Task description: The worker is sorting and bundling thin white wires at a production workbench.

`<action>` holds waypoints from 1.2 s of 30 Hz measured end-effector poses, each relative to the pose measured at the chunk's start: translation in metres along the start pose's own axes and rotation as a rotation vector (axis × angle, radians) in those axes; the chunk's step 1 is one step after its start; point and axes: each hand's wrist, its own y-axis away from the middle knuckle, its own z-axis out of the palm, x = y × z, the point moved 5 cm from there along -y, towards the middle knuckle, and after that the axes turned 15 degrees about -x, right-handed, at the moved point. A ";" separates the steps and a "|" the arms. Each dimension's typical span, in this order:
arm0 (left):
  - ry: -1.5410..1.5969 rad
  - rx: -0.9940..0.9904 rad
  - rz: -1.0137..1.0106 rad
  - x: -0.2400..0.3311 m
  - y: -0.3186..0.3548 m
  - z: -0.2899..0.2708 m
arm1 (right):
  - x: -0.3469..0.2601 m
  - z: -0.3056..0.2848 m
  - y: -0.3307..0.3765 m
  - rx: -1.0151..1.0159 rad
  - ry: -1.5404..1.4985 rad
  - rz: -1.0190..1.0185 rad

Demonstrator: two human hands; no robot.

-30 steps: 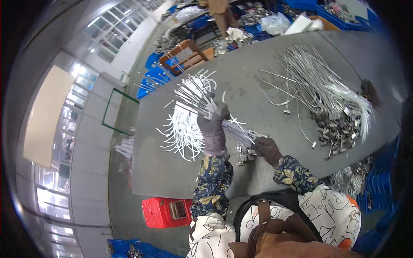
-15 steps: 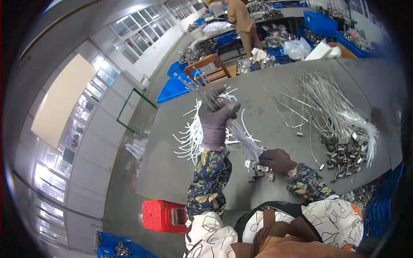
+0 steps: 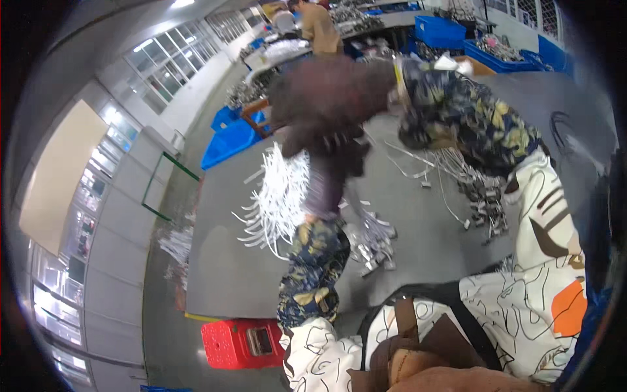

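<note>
My left hand, in a grey-purple knit glove, is closed around a bundle of thin silvery strips. The bundle's lower end, with small metal clips, hangs out below the hand at the right. In front of the left hand, my right hand is raised in a dark glove, close to the camera and smeared by motion. It hides the bundle's upper part, and its fingers cannot be made out. Beside my left hand, a fanned pile of white strips lies on the grey table.
More strips with dark metal clips lie at the right, partly behind my right sleeve. A red plastic stool stands below the near edge. A blue bin sits past the far left corner. Another person works at the back.
My right hand has swung up and left from the metal clips at the bundle's lower end to the top of my left hand. The view has turned slightly right.
</note>
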 end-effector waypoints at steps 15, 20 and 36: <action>0.212 -0.178 0.285 -0.001 0.004 -0.017 | -0.030 0.026 0.023 -0.254 -0.172 -0.128; -0.102 0.084 0.021 -0.054 0.008 -0.037 | -0.032 0.044 0.015 -0.290 -0.235 -0.207; 0.053 0.149 0.115 -0.049 0.009 -0.038 | 0.048 0.260 0.180 -0.308 -0.795 0.381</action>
